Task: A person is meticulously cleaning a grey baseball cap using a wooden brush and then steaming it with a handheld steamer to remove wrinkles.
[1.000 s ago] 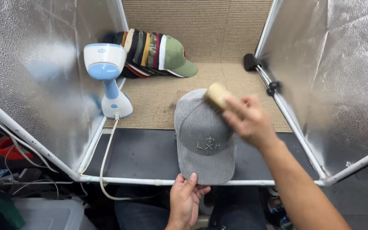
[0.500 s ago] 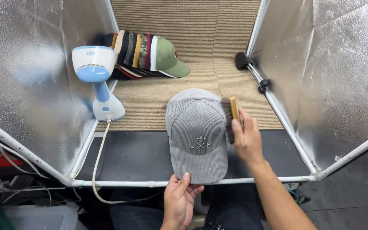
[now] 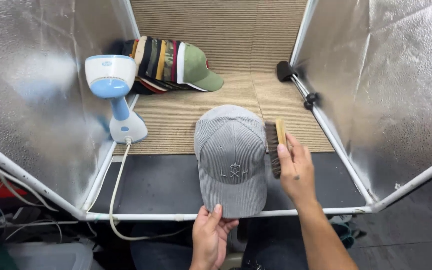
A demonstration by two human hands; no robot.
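The grey cap (image 3: 231, 157) lies in the middle of the booth, crown far, brim near, half on the tan mat (image 3: 176, 120) and half on the dark floor strip. The left hand (image 3: 211, 235) pinches the near edge of the brim, thumb on top and fingers curled under it. The right hand (image 3: 296, 170) has its fingers closed round a wooden brush (image 3: 275, 145), whose bristles touch the cap's right side.

Brushing this side well seems to call for a firm pinch on the brim so the cap does not slide, with the bristles kept flat to the cloth and drawn along the ribs rather than across them, lightly enough that the crown keeps its shape.

To the far left a blue and white steamer (image 3: 113, 95) stands upright on the mat, its cord trailing near. Behind it a row of caps (image 3: 176, 62) lies stacked, well apart from the work.
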